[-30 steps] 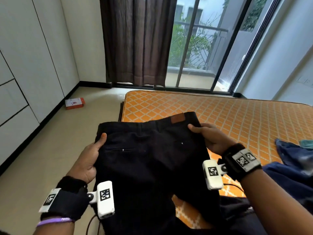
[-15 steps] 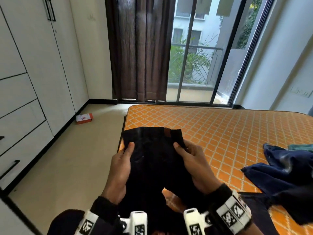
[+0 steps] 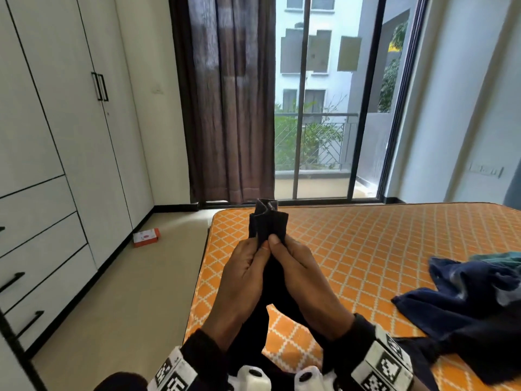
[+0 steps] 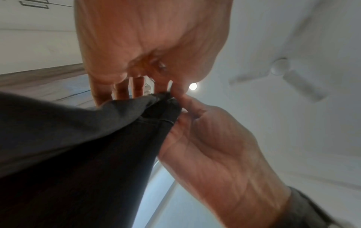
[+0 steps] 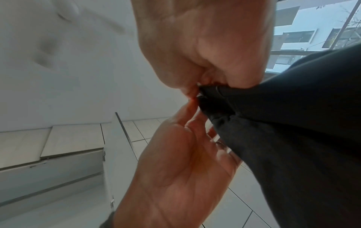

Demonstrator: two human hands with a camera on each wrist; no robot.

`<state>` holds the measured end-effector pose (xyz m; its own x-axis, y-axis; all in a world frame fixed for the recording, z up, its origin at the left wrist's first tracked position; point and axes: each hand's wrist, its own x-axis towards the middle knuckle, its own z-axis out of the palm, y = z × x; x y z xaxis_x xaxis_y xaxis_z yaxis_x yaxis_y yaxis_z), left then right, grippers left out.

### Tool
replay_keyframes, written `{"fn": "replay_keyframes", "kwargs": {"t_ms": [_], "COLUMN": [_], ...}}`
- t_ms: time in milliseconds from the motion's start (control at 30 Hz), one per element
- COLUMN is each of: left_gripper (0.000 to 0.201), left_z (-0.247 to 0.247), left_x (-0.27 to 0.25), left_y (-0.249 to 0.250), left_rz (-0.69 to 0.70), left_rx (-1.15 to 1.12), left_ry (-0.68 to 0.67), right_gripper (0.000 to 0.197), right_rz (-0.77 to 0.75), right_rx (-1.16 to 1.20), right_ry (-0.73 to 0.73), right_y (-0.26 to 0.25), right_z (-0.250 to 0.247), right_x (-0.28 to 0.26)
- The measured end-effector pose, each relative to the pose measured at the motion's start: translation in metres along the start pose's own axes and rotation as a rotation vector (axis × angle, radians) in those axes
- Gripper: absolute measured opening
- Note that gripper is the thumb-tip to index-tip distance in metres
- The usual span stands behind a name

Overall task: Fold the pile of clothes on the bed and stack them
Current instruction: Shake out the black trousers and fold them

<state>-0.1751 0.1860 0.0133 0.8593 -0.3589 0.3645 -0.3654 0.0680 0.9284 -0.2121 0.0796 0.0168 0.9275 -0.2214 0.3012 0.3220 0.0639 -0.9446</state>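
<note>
A: Item one: black trousers [image 3: 267,224]. Held upright over the near left corner of the bed [image 3: 366,249], waistband bunched at the top, legs hanging down between the wrists.

B: Grip?

A: Left hand [image 3: 245,280] and right hand [image 3: 303,277] pressed together, thumbs meeting, each pinching a waistband edge. Fingers curled narrow round the cloth in both wrist views.

B: Item two?

A: Pile of dark blue clothes [image 3: 465,303], unfolded, on the right of the bed, well apart from the hands.

B: Risks?

A: Probably a lopsided half-fold: waistband edges gathered rather than laid flat on each other, so seams likely out of line. Possible slip of one layer from so small a pinch. Hanging legs apt to twist or drag over the mattress edge when laid down.

B: Not recorded?

A: Trouser hems, out of view below. Fingertips behind the cloth, hidden from the head view. Wrist views blurred. Number of garments in the pile, impossible to tell.
</note>
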Motion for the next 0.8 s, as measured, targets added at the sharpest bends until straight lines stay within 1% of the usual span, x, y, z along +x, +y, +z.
{"fn": "replay_keyframes", "kwargs": {"t_ms": [100,133,167,200,233,300,333,367,400,433,467,533,567,600,633,667,700,800], "left_gripper": [0.030,0.032,0.033,0.035,0.036,0.040,0.042,0.040,0.035,0.028,0.024,0.022,0.022,0.023,0.023,0.024,0.024,0.029], "left_z": [0.000,-0.001,-0.001,0.000,0.000,-0.002,-0.005,-0.008,-0.011,-0.014,-0.017,-0.023,-0.025,-0.026,-0.028,-0.031,-0.033,-0.040], "left_x": [0.000,0.000,0.001,0.004,0.008,0.017,0.022,0.028,0.034,0.039,0.044,0.055,0.060,0.064,0.069,0.074,0.078,0.089], "left_y": [0.025,0.031,0.037,0.042,0.046,0.052,0.054,0.057,0.060,0.064,0.068,0.080,0.089,0.099,0.108,0.118,0.128,0.151], "left_rz": [-0.013,0.006,0.041,0.081,0.113,0.159,0.175,0.183,0.187,0.187,0.188,0.213,0.229,0.247,0.271,0.307,0.348,0.422], "left_rx": [-0.112,-0.105,-0.073,-0.017,0.045,0.143,0.176,0.191,0.187,0.162,0.137,0.130,0.136,0.138,0.145,0.163,0.190,0.244], "left_ry": [-0.088,-0.109,-0.118,-0.097,-0.045,0.086,0.137,0.172,0.196,0.201,0.192,0.152,0.126,0.097,0.068,0.052,0.048,0.022], "right_gripper": [0.048,0.049,0.046,0.042,0.042,0.044,0.048,0.050,0.047,0.043,0.046,0.066,0.076,0.087,0.095,0.099,0.094,0.061], "right_rz": [0.085,0.100,0.095,0.073,0.042,0.033,0.023,0.009,-0.032,-0.094,-0.143,-0.301,-0.357,-0.361,-0.325,-0.268,-0.220,-0.101], "right_rx": [0.194,0.256,0.301,0.325,0.342,0.327,0.259,0.121,-0.058,-0.215,-0.317,-0.483,-0.602,-0.715,-0.807,-0.866,-0.888,-0.915], "right_ry": [-0.078,-0.119,-0.155,-0.180,-0.185,-0.189,-0.216,-0.250,-0.262,-0.284,-0.265,-0.214,-0.237,-0.309,-0.396,-0.477,-0.540,-0.626], "right_y": [-0.020,-0.028,-0.033,-0.037,-0.038,-0.047,-0.052,-0.061,-0.073,-0.088,-0.103,-0.133,-0.144,-0.156,-0.166,-0.179,-0.193,-0.229], "right_z": [-0.007,-0.009,-0.011,-0.012,-0.012,-0.012,-0.014,-0.017,-0.020,-0.023,-0.026,-0.033,-0.035,-0.036,-0.037,-0.036,-0.033,-0.024], "right_x": [0.002,0.000,0.000,-0.001,0.000,-0.001,0.001,0.002,0.005,0.010,0.017,0.036,0.048,0.058,0.070,0.079,0.087,0.109]}}
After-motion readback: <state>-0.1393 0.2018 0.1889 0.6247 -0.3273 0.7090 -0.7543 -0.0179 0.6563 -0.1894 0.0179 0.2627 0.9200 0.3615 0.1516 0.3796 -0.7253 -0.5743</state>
